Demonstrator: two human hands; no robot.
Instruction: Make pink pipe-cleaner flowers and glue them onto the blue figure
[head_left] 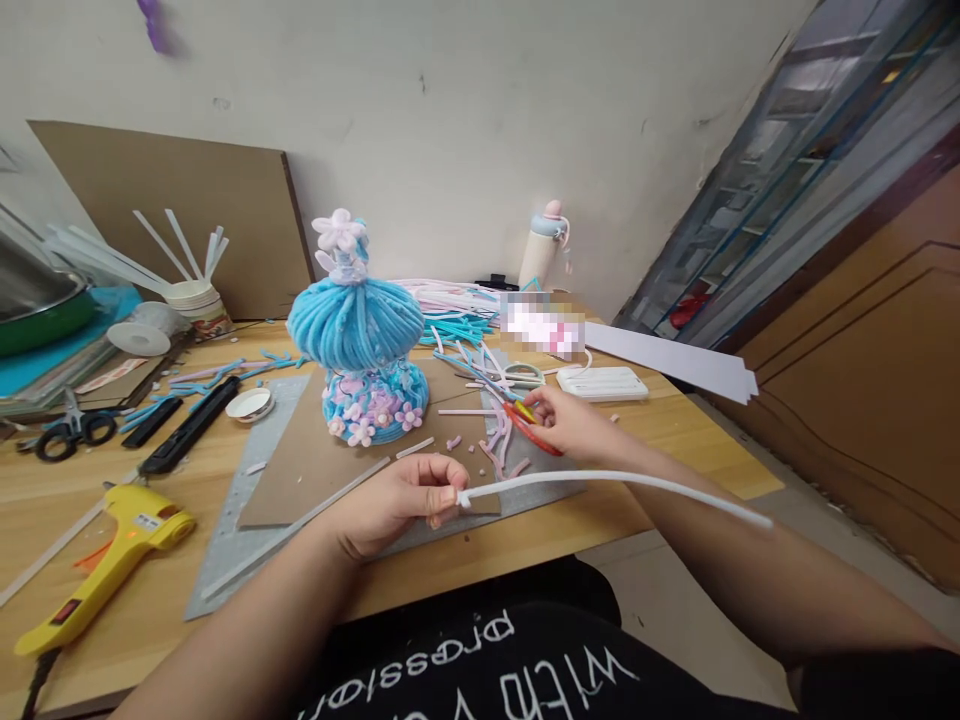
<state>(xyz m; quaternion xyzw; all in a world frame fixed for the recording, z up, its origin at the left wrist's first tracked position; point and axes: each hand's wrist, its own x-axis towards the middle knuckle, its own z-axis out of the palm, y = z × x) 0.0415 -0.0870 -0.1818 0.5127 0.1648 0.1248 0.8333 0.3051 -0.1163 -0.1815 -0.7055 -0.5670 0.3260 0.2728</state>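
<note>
Between the thumb and fingers of my left hand [416, 500] is one end of a white pipe cleaner [600, 477], bent into a small knot or loop there. Its free length curves to the right, across my right forearm. My right hand [566, 425] is at the red-and-yellow handles of a pair of scissors [529, 422], with its fingers closed around them. Their blades point away among loose pieces. Behind my left hand, a blue pipe-cleaner ornament [356, 325] with pink and white flowers stands upright on a brown cardboard sheet [300, 470].
A yellow glue gun [112, 560] lies at the left, near black-handled scissors [75, 430] and a black utility knife [191, 425]. Cut pink stems [495, 445] are scattered by my right hand. A bottle [541, 245] and a white power bank [602, 383] are farther back.
</note>
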